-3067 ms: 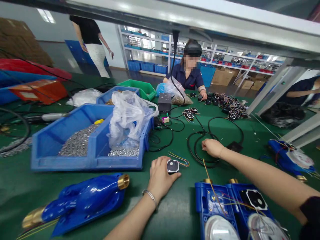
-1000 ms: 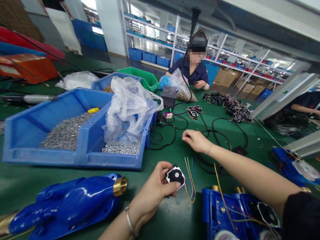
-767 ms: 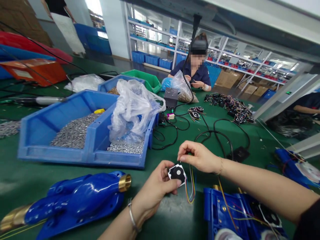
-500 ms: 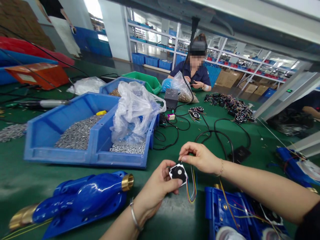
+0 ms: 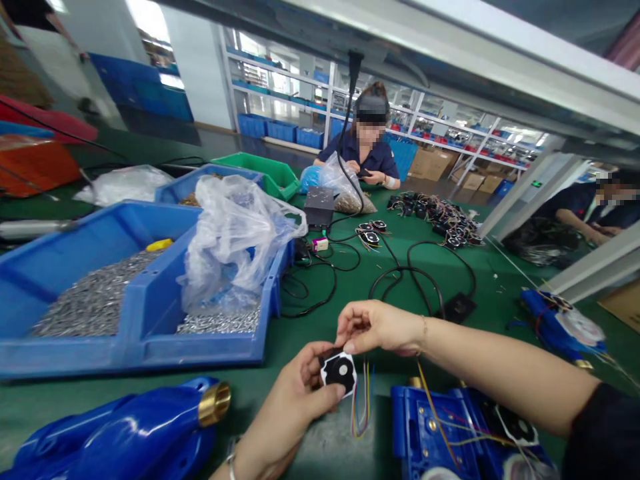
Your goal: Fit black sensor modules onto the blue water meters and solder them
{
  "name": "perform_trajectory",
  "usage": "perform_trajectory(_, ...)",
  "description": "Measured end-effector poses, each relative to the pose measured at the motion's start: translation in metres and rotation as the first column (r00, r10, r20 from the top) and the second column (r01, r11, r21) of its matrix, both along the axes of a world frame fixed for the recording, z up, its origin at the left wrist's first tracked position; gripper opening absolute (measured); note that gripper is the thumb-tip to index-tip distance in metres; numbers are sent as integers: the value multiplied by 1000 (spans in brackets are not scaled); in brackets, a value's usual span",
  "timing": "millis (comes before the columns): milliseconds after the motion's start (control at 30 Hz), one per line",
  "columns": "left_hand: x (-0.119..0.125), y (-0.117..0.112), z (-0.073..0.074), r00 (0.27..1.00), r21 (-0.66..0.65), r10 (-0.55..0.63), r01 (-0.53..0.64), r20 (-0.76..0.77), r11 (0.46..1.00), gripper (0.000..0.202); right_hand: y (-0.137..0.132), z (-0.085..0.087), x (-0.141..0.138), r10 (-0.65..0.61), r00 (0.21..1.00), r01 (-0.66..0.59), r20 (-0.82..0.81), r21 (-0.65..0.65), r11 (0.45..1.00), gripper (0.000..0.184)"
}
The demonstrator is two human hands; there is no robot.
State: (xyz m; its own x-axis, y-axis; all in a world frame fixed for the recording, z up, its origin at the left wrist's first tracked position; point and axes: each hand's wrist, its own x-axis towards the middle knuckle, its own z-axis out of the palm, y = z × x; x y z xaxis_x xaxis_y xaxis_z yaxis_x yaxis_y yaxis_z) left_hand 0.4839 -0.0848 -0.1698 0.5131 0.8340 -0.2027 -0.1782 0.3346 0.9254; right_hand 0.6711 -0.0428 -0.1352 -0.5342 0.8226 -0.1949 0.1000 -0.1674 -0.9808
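Left hand has its fingers clamped on a flat, squarish black-and-white module over the green table, thin coloured wires looping down. Right hand has its fingers pinched at the top edge, can't tell on what. Four blue bodies around, the left one glossy and rounded with a brass end. One bin of silvery bits, crinkly bag blocking half.

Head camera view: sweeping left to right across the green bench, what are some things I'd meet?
Yellow piece, crumpled clear plastic bag, black-and-white part in the left hand, pile of wired parts, far-right blue unit.
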Motion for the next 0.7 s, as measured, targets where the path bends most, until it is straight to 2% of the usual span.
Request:
perform_trajectory(67, 1, 1, 1, 1000, 7, 0, 0, -8, 1000, 49, 0, -7, 0, 12, 1000, -14, -23, -78, 997, 57)
perform_trajectory(167, 0, 3, 0, 1000, -41, 15, -14, 23, 999, 54, 9, -14, 3, 34, 999, -33, 10, -94, 995, 64)
perform_trajectory(233, 0, 6, -3, 999, -116, 22, -17, 44, 993, 56, 27, -13, 12, 39, 994, -34, 102, -51, 998, 54)
perform_trajectory(300, -1, 9, -8, 999, -176, 15, -8, 41, 984, 56, 57, -9, 27, -36, 965, 26, 259, 45, 999, 36)
perform_trajectory(367, -3, 10, -11, 1000, -201, 0, 5, 27, 980, 56, 91, -5, 46, -219, 868, 147, 445, 192, 970, 29)
perform_trajectory(433, -4, 10, -13, 1000, -220, -20, 24, 19, 975, 59, 120, -5, 64, -350, 704, 212, 618, 287, 934, 27)
perform_trajectory(500, -6, 9, -14, 999, -236, -37, 42, 25, 971, 64, 136, -10, 76, -419, 529, 237, 738, 346, 908, 26)
perform_trajectory(567, -8, 7, -13, 998, -242, -43, 53, 46, 969, 69, 142, -17, 84, -445, 400, 240, 801, 377, 894, 25)
perform_trajectory(633, -8, 6, -12, 996, -258, -46, 65, 76, 964, 73, 140, -22, 87, -451, 350, 233, 821, 390, 891, 24)
perform_trajectory(700, -7, 4, -10, 994, -278, -47, 72, 97, 958, 76, 134, -22, 84, -450, 380, 219, 808, 394, 893, 22)
